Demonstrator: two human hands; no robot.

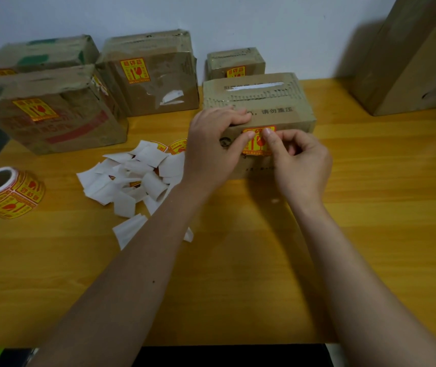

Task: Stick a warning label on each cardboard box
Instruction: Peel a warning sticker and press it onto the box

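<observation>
1. A rectangular cardboard box (259, 102), matt brown with a torn, ragged strip along its top, is set near the middle of the wooden tabletop (370, 207), whose surface is smooth with a yellow-orange grain.
2. A glossy yellow and red warning label (258, 144) is laid flat on the front face of this box.
3. The box's top front edge is gripped by the left hand (214, 147), fingers curled over the top and thumb pressed on the label's left side.
4. The label's upper edge is pressed by the thumb of the right hand (301, 165); the other fingers are curled loosely.
5. A heap of white, curled backing papers (132, 181) is spread left of the hands, with two loose labels (177, 147) at its far side.
6. A cylindrical roll of labels (10, 192) is lying on its side at the left edge.
7. Four labelled boxes (148, 75), creased and taped, are lined along the far edge.
8. A tall plain box (413, 54) is stood at the far right corner.
</observation>
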